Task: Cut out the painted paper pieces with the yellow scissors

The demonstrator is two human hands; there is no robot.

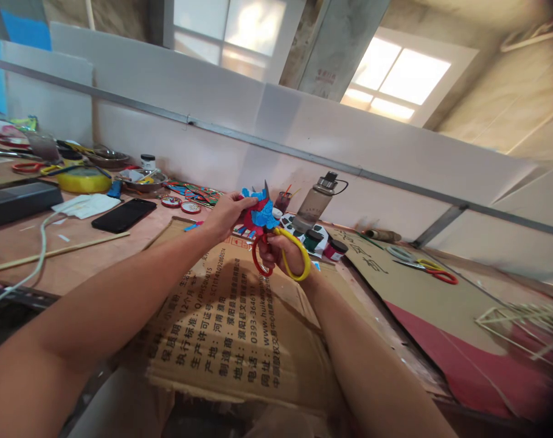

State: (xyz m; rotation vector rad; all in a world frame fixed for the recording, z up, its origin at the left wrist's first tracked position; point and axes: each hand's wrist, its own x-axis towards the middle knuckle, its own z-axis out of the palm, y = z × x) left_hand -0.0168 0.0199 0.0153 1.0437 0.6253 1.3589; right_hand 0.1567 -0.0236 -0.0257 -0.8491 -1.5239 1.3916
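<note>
My left hand (pixel 229 214) pinches a small crumpled piece in blue and red (pixel 263 214), which looks like paper or cloth. In my right hand (pixel 285 254) are scissors (pixel 298 243) with one red and one yellow handle loop, fingers through the loops. Their blades point up and lie against the blue and red piece; a dark tip shows above it, the rest is hidden. Both hands are over a flattened cardboard sheet (pixel 239 328) printed with dark characters. Small blue and pink scraps lie on the cardboard just beyond my hands.
Beyond my right hand stand a grey bottle (pixel 316 204) and paint jars (pixel 335 249). A second pair of scissors (pixel 429 271) lies on a board at right, near a stick frame (pixel 522 328). At left are a black phone (pixel 125 215), a yellow tape roll (pixel 84 179) and a white cable (pixel 42 243).
</note>
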